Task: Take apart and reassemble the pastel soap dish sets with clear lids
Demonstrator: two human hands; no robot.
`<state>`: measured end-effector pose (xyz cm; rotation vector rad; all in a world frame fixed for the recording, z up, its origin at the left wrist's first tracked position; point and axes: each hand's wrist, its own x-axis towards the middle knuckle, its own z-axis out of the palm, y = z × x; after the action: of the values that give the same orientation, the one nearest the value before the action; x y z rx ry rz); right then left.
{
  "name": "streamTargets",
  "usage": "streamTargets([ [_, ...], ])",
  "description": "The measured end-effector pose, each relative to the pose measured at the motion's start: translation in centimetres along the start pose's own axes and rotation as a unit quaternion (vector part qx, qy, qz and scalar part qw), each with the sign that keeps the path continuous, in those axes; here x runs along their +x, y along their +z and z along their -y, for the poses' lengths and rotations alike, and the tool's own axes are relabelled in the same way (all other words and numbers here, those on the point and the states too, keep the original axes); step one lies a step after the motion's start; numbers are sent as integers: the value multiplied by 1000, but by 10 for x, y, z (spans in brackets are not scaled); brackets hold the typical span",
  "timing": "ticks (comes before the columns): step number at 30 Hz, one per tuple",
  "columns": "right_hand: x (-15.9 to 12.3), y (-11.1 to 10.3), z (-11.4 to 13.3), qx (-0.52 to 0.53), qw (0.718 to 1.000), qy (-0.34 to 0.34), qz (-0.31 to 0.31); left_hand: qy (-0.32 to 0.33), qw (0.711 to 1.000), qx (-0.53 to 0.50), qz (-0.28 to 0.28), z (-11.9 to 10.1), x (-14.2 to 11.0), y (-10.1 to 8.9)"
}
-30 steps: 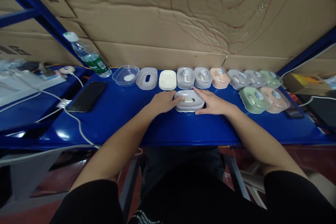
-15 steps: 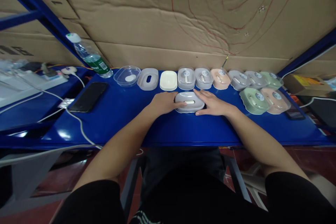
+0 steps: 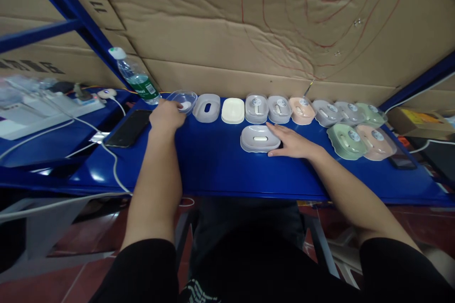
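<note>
My left hand [image 3: 166, 114] is at the near left edge of a clear plastic container [image 3: 190, 99], its fingers curled over the rim. A white oval piece [image 3: 185, 105] shows inside, close to the fingertips; whatever they pinch, if anything, is hidden. In front of me sits a pale grey oval-cornered box [image 3: 253, 144] with a white bar [image 3: 260, 138] in its top slot. My right hand [image 3: 292, 142] rests against the right side of that box, fingers stretched out and thumb apart, without closing around it.
Along the back stand a grey slotted piece [image 3: 213, 110], a cream tray [image 3: 232, 111] and several clear-covered boxes [image 3: 256, 108]. More covered boxes [image 3: 346, 141] are at right. A water bottle [image 3: 140, 83] and a black phone [image 3: 128, 128] are at left, near a white cable [image 3: 115, 165].
My left hand has let go of the grey box and moved left to the clear container. My right hand stays beside the box. The view has shifted slightly.
</note>
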<state>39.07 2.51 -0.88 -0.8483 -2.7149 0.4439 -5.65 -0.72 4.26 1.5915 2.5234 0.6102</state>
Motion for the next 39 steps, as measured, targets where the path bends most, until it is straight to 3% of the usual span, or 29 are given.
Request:
streamTargets([
  [5, 0, -1, 1, 2, 1000, 14, 10, -7, 1000, -9, -4, 5, 8, 9],
  [9, 1, -2, 2, 1, 1000, 0, 4, -29, 999, -24, -23, 0, 5, 7],
  [15, -1, 0, 0, -5, 1000, 6, -1, -11, 986, -118, -114, -5, -6, -5],
  [18, -1, 0, 0, -3, 1000, 6, -4, 41, 963, -195, -184, -13, -10, -6],
  [22, -1, -1, 2, -3, 1000, 9, -2, 152, 883, -350, -273, -45, -23, 3],
  [23, 0, -2, 4, 1, 1000, 7, -4, 177, 864, -394, -257, -55, -29, 7],
  [24, 0, -4, 6, 6, 1000, 5, -8, 197, 860, -425, -205, -66, -37, 11],
  [26, 1, -8, 11, 24, 999, 8, -28, 201, 870, -436, -112, -85, -54, 20],
  [28, 1, -14, 17, 39, 996, 21, -73, 208, 881, -425, -10, -100, -71, 28],
  [32, 1, -23, 29, 17, 984, 23, -175, 239, 860, -419, 166, -117, -93, 43],
  [35, 0, -24, 31, -10, 979, -16, -205, 235, 845, -428, 218, -120, -96, 53],
  [39, -1, -21, 26, -41, 971, -40, -231, 245, 858, -408, 192, -117, -94, 60],
])
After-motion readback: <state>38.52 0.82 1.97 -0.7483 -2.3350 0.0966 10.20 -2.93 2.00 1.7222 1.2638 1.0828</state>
